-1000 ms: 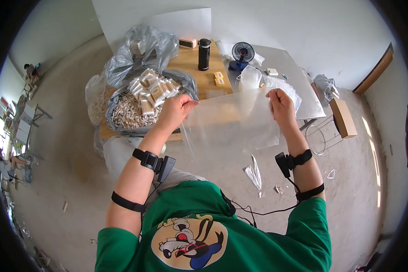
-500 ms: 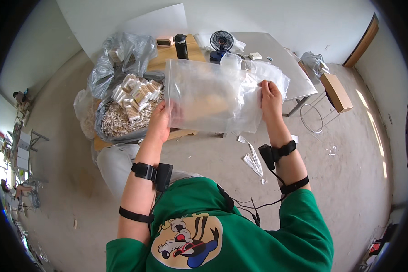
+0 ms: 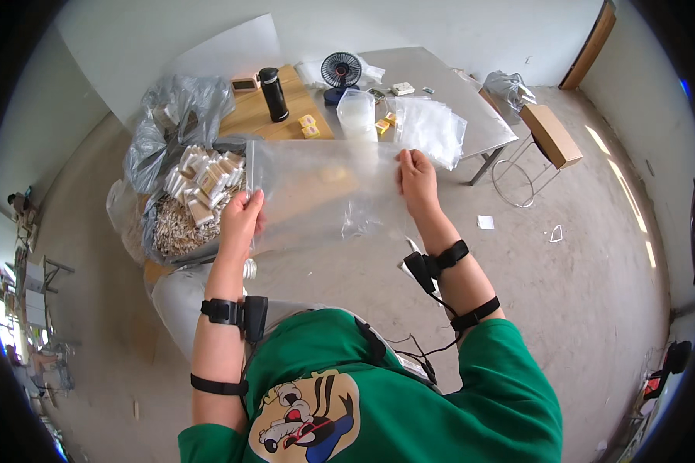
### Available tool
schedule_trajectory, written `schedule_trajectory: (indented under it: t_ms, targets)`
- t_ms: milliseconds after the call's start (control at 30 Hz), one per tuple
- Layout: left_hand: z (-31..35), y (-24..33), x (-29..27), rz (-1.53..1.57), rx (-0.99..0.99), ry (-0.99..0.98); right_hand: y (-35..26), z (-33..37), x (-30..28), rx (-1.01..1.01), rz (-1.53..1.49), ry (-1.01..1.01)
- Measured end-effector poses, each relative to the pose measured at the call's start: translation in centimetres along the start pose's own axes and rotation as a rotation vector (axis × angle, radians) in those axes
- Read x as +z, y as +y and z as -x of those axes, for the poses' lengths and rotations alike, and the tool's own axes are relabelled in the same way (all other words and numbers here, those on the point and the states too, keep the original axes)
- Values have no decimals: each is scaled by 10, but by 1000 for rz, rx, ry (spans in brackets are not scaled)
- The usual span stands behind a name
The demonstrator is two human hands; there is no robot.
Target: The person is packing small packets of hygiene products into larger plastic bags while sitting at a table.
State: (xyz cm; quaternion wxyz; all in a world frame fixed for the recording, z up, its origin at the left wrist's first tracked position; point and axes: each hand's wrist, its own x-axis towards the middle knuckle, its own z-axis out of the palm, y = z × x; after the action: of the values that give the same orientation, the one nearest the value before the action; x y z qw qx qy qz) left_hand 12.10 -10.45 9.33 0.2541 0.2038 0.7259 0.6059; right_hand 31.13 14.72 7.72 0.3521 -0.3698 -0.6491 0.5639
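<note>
- Bag [image 3: 316,189], clear and empty-looking, hung spread in the air between both hands, before the near edge of the wooden tabletop [image 3: 305,100].
- Left grip [image 3: 241,220] pinched its left edge, thumb in front and fingers behind the film.
- Right grip [image 3: 418,181] pinched the opposite side near the upper corner, fingers curled in.
- Black straps [image 3: 222,312] circled both forearms, which came up from a green shirt [image 3: 417,378].
- Just left of the bag, swab packs [image 3: 201,181] lay heaped on loose swabs [image 3: 179,230], with a gray sack [image 3: 143,150] bunched behind them.
- Past the bag's top edge stood a translucent tub [image 3: 357,112], its lower part seen dimly through the film.
- Yellow boxes [image 3: 309,127] lay left of the tub; others sat to its right.
- Farther back on the wood stood a black bottle [image 3: 273,95] and a small clock [image 3: 245,82].
- On the gray tabletop [image 3: 459,85], a fan [image 3: 340,75] stood behind the tub, and clear sleeves [image 3: 431,127] lay fanned near the front edge.
- Well off to the right, a carton [image 3: 550,137] rested on a wire-legged stool [image 3: 520,185]; white paper [image 3: 485,222] lay on the floor [image 3: 587,309].
</note>
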Motion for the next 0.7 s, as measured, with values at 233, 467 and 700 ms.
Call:
schedule_trajectory:
  t_ms: [233, 467, 700]
  targets:
    - [-4, 5, 8, -139, 147, 202, 27, 27, 4, 305, -396, -334]
    - [-15, -26, 4, -317, 250, 250, 80, 34, 27, -63, 166, 55]
    - [-16, -45, -1, -450, 212, 129, 60, 39, 1, 421, -503, -269]
